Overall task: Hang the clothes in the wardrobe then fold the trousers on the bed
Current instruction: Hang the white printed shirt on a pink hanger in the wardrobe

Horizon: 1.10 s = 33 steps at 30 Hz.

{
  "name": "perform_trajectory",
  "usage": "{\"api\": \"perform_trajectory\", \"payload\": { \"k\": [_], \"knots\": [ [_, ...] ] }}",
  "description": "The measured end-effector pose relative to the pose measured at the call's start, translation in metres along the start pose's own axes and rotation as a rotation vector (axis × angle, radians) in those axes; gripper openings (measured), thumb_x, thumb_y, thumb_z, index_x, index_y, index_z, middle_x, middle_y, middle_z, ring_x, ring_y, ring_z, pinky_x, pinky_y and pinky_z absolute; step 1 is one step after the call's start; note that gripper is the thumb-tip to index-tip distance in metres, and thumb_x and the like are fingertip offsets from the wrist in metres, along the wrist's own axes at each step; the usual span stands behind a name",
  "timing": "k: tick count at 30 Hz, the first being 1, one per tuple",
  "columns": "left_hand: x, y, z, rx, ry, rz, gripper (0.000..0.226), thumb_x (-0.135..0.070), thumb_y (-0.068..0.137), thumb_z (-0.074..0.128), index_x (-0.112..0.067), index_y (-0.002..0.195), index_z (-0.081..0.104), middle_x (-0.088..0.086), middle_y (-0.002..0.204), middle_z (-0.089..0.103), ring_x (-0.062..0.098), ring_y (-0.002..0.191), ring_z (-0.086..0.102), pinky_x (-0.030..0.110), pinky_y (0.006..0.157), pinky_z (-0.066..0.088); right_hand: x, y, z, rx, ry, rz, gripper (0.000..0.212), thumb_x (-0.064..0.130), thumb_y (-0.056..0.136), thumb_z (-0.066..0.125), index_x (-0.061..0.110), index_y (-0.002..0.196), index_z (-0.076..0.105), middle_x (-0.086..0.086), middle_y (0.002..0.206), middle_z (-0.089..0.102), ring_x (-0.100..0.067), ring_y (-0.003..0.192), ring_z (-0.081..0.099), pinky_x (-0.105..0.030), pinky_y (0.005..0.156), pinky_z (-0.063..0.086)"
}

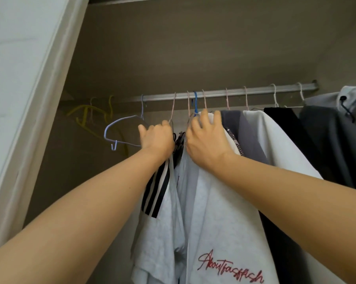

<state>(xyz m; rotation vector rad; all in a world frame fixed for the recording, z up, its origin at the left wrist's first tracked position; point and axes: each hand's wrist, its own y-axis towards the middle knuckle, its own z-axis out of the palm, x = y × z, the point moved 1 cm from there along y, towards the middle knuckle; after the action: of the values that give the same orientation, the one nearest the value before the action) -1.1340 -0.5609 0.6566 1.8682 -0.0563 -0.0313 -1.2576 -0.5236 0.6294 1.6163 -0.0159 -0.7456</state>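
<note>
Both my arms reach up to the metal wardrobe rail (244,91). My left hand (157,138) grips the shoulder of a light grey garment with black and white stripes (156,193), under a pink hanger hook. My right hand (205,140) grips the shoulder of a light grey t-shirt with red script lettering (224,232), which hangs from a blue hanger (195,103). The two garments hang side by side, touching.
An empty pale blue hanger (119,130) and yellow hangers (95,117) hang left of my hands. To the right hang a dark grey top (242,130), a white garment (275,144), a black one (292,130) and a grey hooded jacket (341,124). The white wardrobe frame (29,99) stands at left.
</note>
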Motion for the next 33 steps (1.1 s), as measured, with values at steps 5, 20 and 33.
{"api": "perform_trajectory", "payload": {
  "k": [5,20,33],
  "knots": [
    [-0.001,-0.019,-0.007,-0.048,-0.005,0.085,0.033,-0.018,0.095,0.052,-0.012,0.126,0.045,0.009,0.121,0.060,0.030,0.108,0.060,0.043,0.093,0.034,-0.008,-0.032,0.013,-0.038,0.097,0.000,0.064,0.048,0.100,0.025,0.015,0.154,0.019,-0.020,0.155,0.028,-0.042,0.146,0.013,-0.070,0.108,0.004],
    [-0.005,-0.149,-0.049,0.086,-0.070,0.103,0.076,-0.019,0.094,0.052,-0.021,0.156,0.009,0.004,0.146,0.038,0.030,0.118,0.049,0.042,0.086,0.046,-0.005,-0.132,-0.023,-0.127,0.380,-0.122,0.066,0.039,0.092,0.037,-0.002,0.143,0.039,-0.024,0.134,0.054,-0.039,0.136,0.040,-0.061,0.111,0.023],
    [-0.007,-0.326,-0.144,0.159,-0.187,-0.047,0.054,-0.023,0.096,0.052,-0.019,0.147,0.034,0.001,0.118,0.062,0.020,0.103,0.058,0.044,0.077,0.055,0.030,-0.241,-0.107,-0.046,0.804,-0.300,0.065,0.037,0.091,0.039,0.001,0.145,0.035,-0.018,0.125,0.057,-0.038,0.124,0.047,-0.058,0.108,0.030]
  ]
}}
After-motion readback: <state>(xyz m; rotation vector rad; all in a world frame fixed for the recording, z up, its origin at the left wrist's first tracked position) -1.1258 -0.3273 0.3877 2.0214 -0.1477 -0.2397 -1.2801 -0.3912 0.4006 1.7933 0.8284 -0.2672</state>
